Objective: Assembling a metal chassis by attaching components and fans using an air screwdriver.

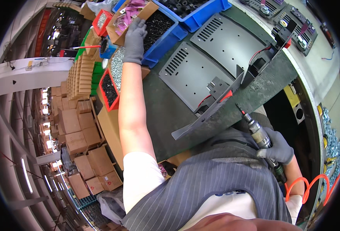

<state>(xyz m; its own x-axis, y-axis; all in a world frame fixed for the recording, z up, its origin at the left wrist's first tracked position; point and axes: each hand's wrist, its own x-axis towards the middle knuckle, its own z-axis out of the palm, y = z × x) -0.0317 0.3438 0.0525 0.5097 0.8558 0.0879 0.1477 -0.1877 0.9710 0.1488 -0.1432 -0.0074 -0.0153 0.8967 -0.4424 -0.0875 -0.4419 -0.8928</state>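
Observation:
My left hand (134, 44), in a grey glove, reaches far forward to a small cardboard box (115, 35) of pink-purple parts (128, 13). Its fingers are stretched out over the box's side, beside a blue bin (165, 47) of small black screws (156, 29). Nothing shows in that hand, though the fingertips are partly hidden. Close to my body, my right hand (278, 148), also gloved, is wrapped round a power screwdriver (259, 135). The tool's tip points up and left, toward two grey metal panels (197, 75) with slots and black fittings.
Red bins (110, 89) of screws stand along the bench's left side. An orange coiled hose (305, 184) runs at the lower right. More fitted panels (293, 29) lie on a pale surface at the far right. Stacked cartons (75, 142) fill the left.

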